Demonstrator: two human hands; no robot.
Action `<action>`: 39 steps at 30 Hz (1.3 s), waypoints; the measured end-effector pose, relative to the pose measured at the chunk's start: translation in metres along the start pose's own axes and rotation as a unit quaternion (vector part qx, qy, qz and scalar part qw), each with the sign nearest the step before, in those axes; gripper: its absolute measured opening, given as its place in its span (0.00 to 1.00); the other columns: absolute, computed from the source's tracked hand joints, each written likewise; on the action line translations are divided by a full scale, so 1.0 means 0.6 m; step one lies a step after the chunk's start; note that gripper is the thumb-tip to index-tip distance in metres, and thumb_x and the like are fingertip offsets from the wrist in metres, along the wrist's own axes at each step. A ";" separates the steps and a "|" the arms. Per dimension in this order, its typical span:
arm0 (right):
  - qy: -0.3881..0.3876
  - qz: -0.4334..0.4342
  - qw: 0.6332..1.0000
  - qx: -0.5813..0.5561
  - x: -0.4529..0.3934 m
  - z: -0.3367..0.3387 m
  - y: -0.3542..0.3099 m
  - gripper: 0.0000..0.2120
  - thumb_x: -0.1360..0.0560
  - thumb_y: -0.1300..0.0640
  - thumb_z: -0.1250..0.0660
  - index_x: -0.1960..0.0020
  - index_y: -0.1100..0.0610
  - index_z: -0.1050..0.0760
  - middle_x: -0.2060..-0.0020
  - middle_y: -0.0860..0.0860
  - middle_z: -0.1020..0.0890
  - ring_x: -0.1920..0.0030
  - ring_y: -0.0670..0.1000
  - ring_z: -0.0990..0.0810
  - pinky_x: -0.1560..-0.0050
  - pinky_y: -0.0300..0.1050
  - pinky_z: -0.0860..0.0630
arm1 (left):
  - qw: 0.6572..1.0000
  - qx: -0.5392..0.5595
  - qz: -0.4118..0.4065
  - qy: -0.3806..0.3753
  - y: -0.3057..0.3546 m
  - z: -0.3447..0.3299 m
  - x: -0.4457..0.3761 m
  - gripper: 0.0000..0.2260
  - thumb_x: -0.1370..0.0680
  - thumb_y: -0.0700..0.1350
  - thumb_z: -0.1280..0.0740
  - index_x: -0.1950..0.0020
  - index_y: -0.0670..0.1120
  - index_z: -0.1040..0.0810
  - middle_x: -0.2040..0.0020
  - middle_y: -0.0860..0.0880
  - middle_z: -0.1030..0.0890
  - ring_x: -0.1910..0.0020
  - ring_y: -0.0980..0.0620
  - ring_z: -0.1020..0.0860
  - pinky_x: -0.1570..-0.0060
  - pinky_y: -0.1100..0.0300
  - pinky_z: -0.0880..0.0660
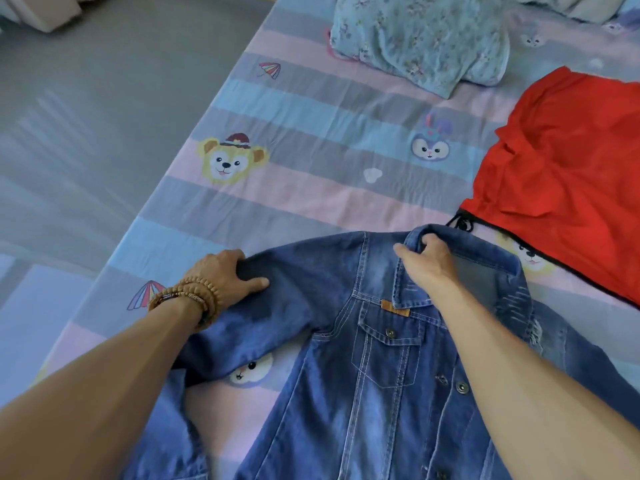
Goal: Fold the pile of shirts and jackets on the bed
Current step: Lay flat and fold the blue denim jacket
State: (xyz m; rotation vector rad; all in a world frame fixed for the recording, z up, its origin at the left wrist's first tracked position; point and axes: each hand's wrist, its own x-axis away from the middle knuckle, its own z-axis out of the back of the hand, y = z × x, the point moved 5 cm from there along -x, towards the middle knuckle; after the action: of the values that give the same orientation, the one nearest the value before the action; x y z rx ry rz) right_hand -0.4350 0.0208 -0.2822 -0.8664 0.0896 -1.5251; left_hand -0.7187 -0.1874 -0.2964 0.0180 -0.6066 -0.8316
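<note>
A blue denim jacket (pixel 377 362) lies front side up on the striped cartoon bed sheet (pixel 304 140), its collar toward the far side. My left hand (pixel 228 271), with bead bracelets at the wrist, grips a fold of the jacket's left sleeve near the shoulder. My right hand (pixel 427 259) grips the collar, fingers curled over its edge. A red garment (pixel 568 174) with black trim lies spread out to the right, beyond the jacket's collar.
A light blue floral pillow or folded cloth (pixel 422 39) sits at the far side of the bed. The bed's left edge runs diagonally beside a grey floor (pixel 86 126). Bare sheet lies between the jacket and the floral item.
</note>
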 end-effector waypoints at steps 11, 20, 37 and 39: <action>0.084 0.277 0.948 0.131 0.291 -0.182 -0.051 0.10 0.25 0.51 0.44 0.54 0.55 0.26 0.59 0.51 0.21 0.58 0.57 0.21 0.59 0.52 0.28 | 0.985 0.112 0.091 -0.098 -0.164 0.018 0.078 0.22 0.35 0.67 0.27 0.63 0.49 0.22 0.62 0.48 0.19 0.59 0.47 0.22 0.56 0.56 0.26; -0.087 0.178 0.976 0.090 0.332 -0.190 -0.052 0.24 0.21 0.54 0.39 0.27 0.55 0.35 0.33 0.52 0.29 0.33 0.55 0.31 0.34 0.49 0.33 | 0.975 0.204 0.083 -0.025 -0.153 0.024 0.177 0.02 0.24 0.40 0.32 0.55 0.43 0.21 0.57 0.45 0.20 0.53 0.44 0.22 0.52 0.57 0.29; 0.070 -0.287 0.901 -0.318 0.416 0.102 0.321 0.10 0.23 0.60 0.38 0.62 0.60 0.24 0.60 0.62 0.20 0.59 0.58 0.24 0.56 0.52 0.27 | 0.975 0.011 -0.181 -0.127 0.230 -0.100 0.331 0.21 0.22 0.46 0.35 0.29 0.48 0.30 0.35 0.45 0.24 0.36 0.44 0.26 0.36 0.57 0.32; 0.147 -0.261 0.932 -0.203 0.417 0.120 0.340 0.11 0.27 0.50 0.35 0.63 0.56 0.28 0.62 0.58 0.24 0.58 0.58 0.27 0.58 0.50 0.31 | 0.970 -0.070 -0.193 -0.128 0.205 -0.141 0.325 0.31 0.24 0.47 0.33 0.23 0.51 0.42 0.26 0.45 0.36 0.27 0.45 0.37 0.29 0.56 0.40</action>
State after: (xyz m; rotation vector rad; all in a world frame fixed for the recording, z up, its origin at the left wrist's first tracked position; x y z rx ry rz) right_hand -0.2009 -0.2059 -0.2266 -1.0307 0.4335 -2.1824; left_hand -0.4904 -0.2575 -0.2394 -0.1043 -0.8008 -1.2668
